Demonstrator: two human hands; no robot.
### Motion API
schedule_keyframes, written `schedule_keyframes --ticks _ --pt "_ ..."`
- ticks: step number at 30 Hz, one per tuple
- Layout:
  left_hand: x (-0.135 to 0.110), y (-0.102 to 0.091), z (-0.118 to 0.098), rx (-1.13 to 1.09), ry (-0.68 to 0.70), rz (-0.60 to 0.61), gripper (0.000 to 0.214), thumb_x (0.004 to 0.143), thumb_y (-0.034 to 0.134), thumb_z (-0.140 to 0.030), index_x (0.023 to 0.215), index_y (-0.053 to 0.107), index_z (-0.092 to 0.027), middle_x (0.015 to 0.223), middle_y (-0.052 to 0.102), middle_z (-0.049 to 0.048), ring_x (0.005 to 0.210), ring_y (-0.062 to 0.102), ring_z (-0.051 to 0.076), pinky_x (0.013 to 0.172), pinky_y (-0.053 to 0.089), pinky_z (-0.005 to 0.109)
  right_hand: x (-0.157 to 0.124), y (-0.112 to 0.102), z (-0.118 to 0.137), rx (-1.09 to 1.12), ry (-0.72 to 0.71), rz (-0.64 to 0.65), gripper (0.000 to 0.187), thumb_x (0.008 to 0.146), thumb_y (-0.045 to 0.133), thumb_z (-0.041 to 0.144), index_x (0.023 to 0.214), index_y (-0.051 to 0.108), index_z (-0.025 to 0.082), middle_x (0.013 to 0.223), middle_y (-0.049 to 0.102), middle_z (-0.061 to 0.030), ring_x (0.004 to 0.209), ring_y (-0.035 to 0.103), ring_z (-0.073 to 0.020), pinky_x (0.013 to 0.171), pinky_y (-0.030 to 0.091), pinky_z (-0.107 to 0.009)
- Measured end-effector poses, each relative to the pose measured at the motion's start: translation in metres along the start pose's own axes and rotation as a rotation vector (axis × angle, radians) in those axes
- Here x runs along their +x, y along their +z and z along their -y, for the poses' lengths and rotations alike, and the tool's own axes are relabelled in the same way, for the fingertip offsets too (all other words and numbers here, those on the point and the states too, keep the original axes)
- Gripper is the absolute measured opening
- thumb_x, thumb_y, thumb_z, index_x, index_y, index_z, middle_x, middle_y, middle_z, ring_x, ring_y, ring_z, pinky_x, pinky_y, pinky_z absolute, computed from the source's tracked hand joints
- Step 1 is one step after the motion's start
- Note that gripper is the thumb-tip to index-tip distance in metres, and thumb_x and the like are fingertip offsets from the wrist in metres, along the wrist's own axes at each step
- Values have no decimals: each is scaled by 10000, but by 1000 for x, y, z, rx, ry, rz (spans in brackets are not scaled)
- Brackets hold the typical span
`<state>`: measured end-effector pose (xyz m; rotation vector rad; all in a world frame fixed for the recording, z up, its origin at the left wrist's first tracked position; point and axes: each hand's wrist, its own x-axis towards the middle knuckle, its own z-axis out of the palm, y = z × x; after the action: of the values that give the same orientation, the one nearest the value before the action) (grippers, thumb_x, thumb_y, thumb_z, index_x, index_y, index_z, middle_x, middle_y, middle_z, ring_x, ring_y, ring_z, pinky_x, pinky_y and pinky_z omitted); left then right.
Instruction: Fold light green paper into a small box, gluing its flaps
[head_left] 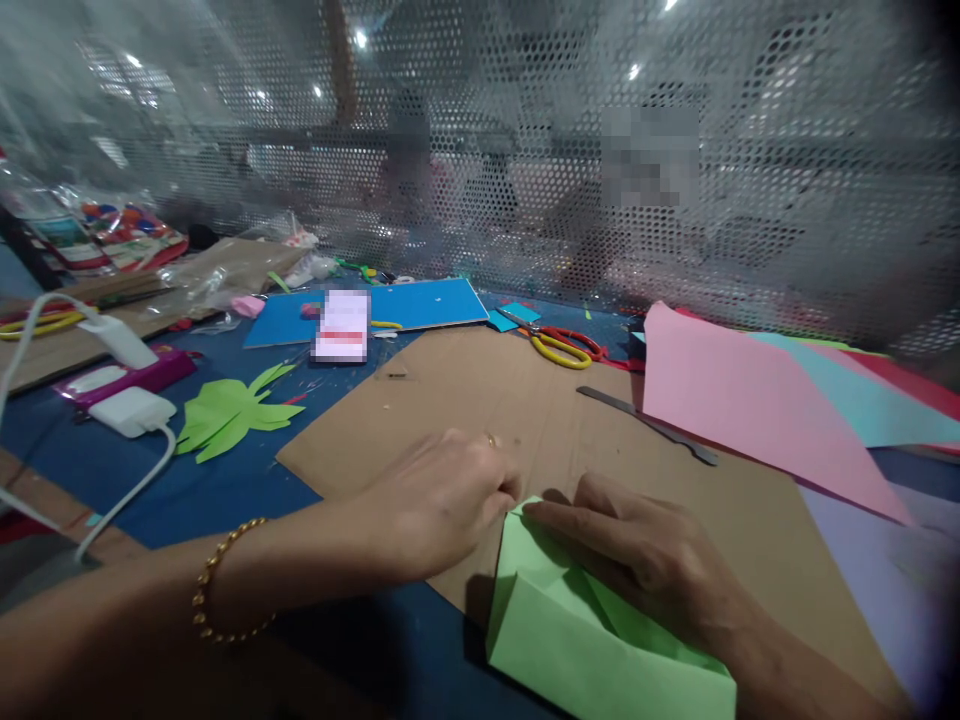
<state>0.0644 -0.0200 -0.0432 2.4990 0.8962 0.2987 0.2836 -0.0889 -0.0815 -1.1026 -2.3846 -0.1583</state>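
Green paper (600, 655), folded and with one fold standing partly open, sits at the near edge of the brown cardboard (450, 400), right of centre. The left hand (450, 500) comes in from the left, its grip pinching the far left corner of the paper between thumb and curled fingers. A ring (491, 440) shows on one finger and a beaded gold bracelet (201, 600) on that wrist. The right hand (660, 550) lies over the paper's far side, index finger stretched to the same corner; its thumb is hidden, so I cannot tell whether this grip is pinching or only pressing.

A thin metal tool (645, 422) lies on the right of the cardboard, running under the pink paper (735, 390). Scissors (562, 348) with red and yellow handles rest at the cardboard's far edge. On the blue tabletop (225, 505) to the left are a green cutout (232, 415), white chargers (133, 410) in a purple strip (161, 372), and, farther off, a phone (343, 325) against a blue board (442, 305). Behind everything stands a perforated panel (487, 130).
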Motion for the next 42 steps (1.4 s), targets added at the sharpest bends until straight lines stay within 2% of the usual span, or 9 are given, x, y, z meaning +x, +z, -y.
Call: schedule_keyframes --ticks 8,12,21,27,37,42 --pt "0 7 0 20 4 -5 105 863 581 -209 794 660 -204 808 638 7 719 581 157 599 367 266 1 2 -2 -40 -37 -6 364 1039 378 233 1101 735 197 610 514 7 468 488 -83 458 317 -208" --pt "0 14 2 66 7 -31 108 865 541 -221 776 598 -199 777 616 8 682 565 164 564 337 279 0 3 -3 -33 -33 -12 341 1027 405 228 1098 738 204 606 497 13 474 461 -81 471 308 -208" --pt "0 17 3 102 41 -20 119 914 467 -231 852 565 -200 866 624 32 740 591 188 603 382 297 1 2 -4 -32 -44 20 336 1012 422 224 1065 753 194 601 500 7 472 472 -82 463 324 -198" --pt "0 20 6 96 46 -25 107 907 480 -209 873 581 -198 883 633 38 775 599 194 633 405 301 -1 3 -5 -39 -55 22 330 1008 423 189 1086 744 200 614 511 8 488 487 -87 467 333 -204" --pt "0 -3 0 -69 34 54 127 882 520 -121 846 609 -204 852 642 -9 779 581 144 650 405 250 1 1 -5 -22 -55 10 312 1006 440 190 1073 744 191 595 476 23 464 459 -80 456 310 -215" --pt "1 -2 -2 -54 41 70 101 879 556 -136 839 621 -202 832 629 -12 773 576 144 631 398 245 2 1 -4 1 -49 16 297 1001 448 186 1067 737 211 600 484 29 477 455 -74 466 309 -206"
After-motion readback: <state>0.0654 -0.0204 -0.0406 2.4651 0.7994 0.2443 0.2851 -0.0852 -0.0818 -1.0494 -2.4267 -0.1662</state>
